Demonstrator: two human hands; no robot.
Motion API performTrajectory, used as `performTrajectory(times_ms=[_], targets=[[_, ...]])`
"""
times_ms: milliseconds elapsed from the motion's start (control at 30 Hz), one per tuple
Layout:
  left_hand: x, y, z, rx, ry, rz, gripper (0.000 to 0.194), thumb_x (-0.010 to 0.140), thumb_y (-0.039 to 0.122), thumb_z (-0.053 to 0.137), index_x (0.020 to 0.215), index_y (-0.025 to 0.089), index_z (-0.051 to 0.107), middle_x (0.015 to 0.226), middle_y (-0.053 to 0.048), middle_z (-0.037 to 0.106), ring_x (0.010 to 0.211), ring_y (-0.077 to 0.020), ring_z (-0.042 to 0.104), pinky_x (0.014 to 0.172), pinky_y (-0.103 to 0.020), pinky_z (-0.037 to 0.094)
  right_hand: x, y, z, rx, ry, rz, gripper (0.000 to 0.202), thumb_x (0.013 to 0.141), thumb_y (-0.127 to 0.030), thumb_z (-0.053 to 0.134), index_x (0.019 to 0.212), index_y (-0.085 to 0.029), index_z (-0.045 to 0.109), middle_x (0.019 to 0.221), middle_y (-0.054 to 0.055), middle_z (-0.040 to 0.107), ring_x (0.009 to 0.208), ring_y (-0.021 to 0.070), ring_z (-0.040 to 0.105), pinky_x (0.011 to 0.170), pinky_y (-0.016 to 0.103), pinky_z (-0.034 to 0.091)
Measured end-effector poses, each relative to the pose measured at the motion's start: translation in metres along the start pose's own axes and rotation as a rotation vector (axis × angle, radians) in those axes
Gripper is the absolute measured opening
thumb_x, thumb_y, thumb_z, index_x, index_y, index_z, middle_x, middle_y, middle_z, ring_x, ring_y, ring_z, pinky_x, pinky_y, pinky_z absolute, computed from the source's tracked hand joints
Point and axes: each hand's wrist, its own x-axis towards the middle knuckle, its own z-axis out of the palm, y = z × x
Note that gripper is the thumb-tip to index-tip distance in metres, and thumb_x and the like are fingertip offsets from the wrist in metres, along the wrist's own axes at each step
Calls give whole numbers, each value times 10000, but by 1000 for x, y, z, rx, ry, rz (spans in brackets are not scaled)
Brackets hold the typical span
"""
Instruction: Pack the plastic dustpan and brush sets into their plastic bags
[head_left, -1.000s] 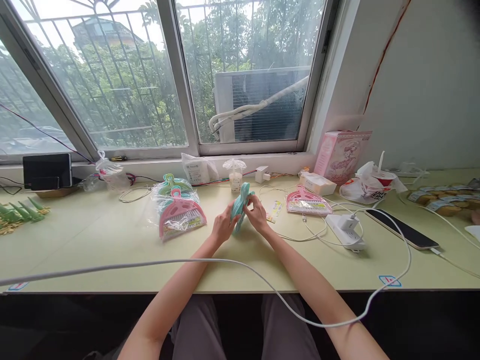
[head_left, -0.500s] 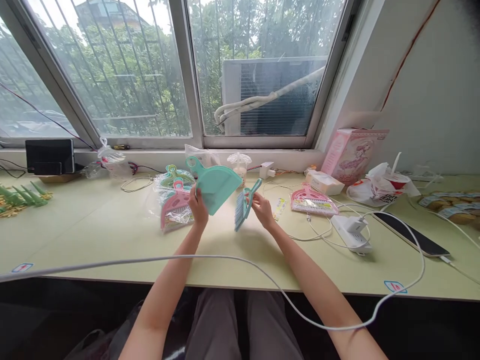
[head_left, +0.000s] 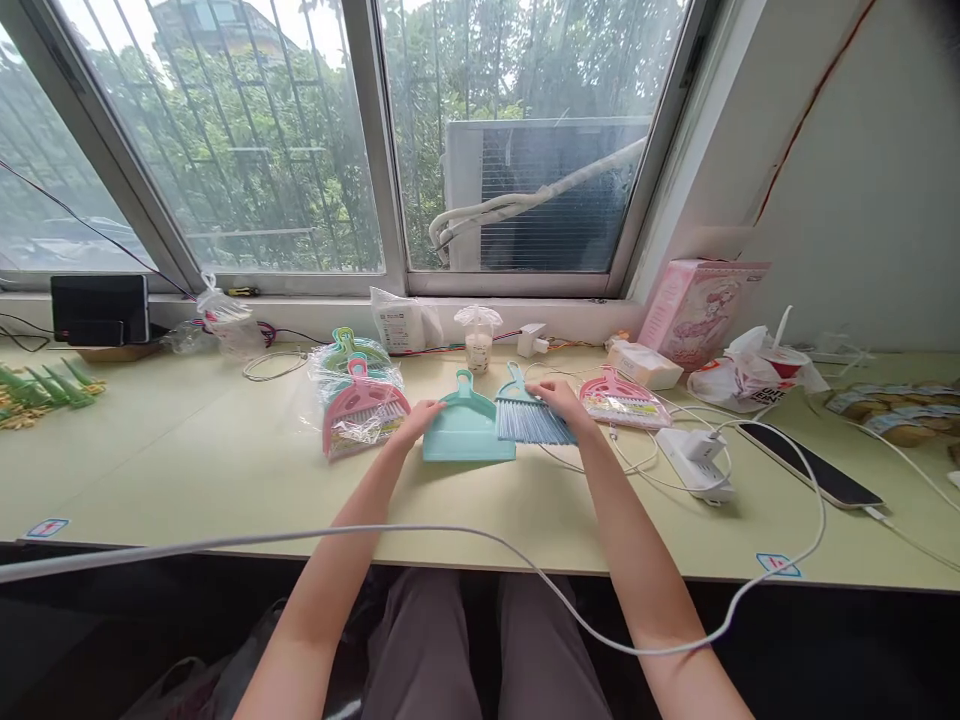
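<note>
A teal dustpan (head_left: 469, 430) faces me at the middle of the desk, its looped handle pointing to the window. My left hand (head_left: 418, 424) is closed on its left edge. To the right, a small hand brush (head_left: 534, 422) with blue bristles is in my right hand (head_left: 561, 402), whose fingers grip the top of its head. The bristles point toward me and overlap the dustpan's right side in view. Beside my left hand lies a pink dustpan set (head_left: 365, 408) in clear wrap, with green and teal ones behind it.
Another wrapped pink set (head_left: 624, 398) lies to the right, near a white power strip (head_left: 694, 468) and a phone (head_left: 810, 466). A lidded cup (head_left: 478, 345) stands by the window. A white cable (head_left: 465, 530) hangs across the front, over my forearms.
The dustpan has come down to the desk and turned from tilted to facing me. The brush has turned from edge-on to broadside, bristles now toward me.
</note>
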Motion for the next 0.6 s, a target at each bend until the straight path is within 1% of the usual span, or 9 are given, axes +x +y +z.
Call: performTrajectory(times_ms=[67,133,200,267,333,367,400,500,600], targets=[[-3,-2,4,186,23,24,251,707,423,681,602,202,626,618,-33,611,736,-238,596,729,-323,446,3,14,3,-185,-49,49,430,693,-579,678,521,-214,526,527,-18,490,596,153,467,582,279,306],[-6,-1,7,309,88,67,181,731,385,674,663,218,664,714,-65,671,844,-276,623,813,-348,456,6,27,7,-329,-109,91,382,700,-500,681,495,-213,534,504,-21,498,574,149,471,570,275,300],[-10,0,8,403,140,116,126,767,343,660,721,229,685,803,-91,701,935,-308,634,895,-385,449,10,37,10,-394,-157,105,359,719,-434,672,475,-213,528,500,-17,521,571,152,497,578,272,326],[-13,1,9,522,152,152,120,815,315,627,767,228,694,883,-111,711,988,-325,638,954,-422,435,12,43,11,-402,-132,79,286,738,-343,657,507,-211,553,571,7,599,642,173,568,628,273,381],[-14,0,10,624,145,165,147,856,323,602,800,224,696,927,-121,710,1013,-329,638,982,-436,429,14,45,11,-396,-66,43,152,748,-236,632,602,-207,602,738,50,693,796,203,632,724,279,430],[-14,-1,10,659,140,167,158,867,340,600,820,224,696,937,-122,707,1021,-327,637,986,-433,433,14,45,11,-390,-39,34,74,750,-194,621,677,-204,625,837,72,719,870,214,643,770,285,443],[-14,-2,10,686,134,166,166,872,360,605,843,225,697,945,-122,703,1027,-323,635,986,-425,438,13,45,11,-380,-20,35,46,751,-162,616,765,-198,641,924,91,729,924,221,646,803,291,451],[-14,-3,11,764,118,167,202,888,394,605,939,223,700,1003,-129,680,1043,-313,629,971,-405,453,12,46,12,-330,16,83,246,775,-121,608,1016,-173,623,1050,123,718,960,222,649,825,303,471],[-16,0,12,840,135,182,302,958,403,500,1095,204,681,1095,-140,642,1064,-303,625,929,-393,473,12,48,10,-329,48,108,304,848,-130,561,1147,-172,602,1136,118,705,984,204,652,834,300,477]])
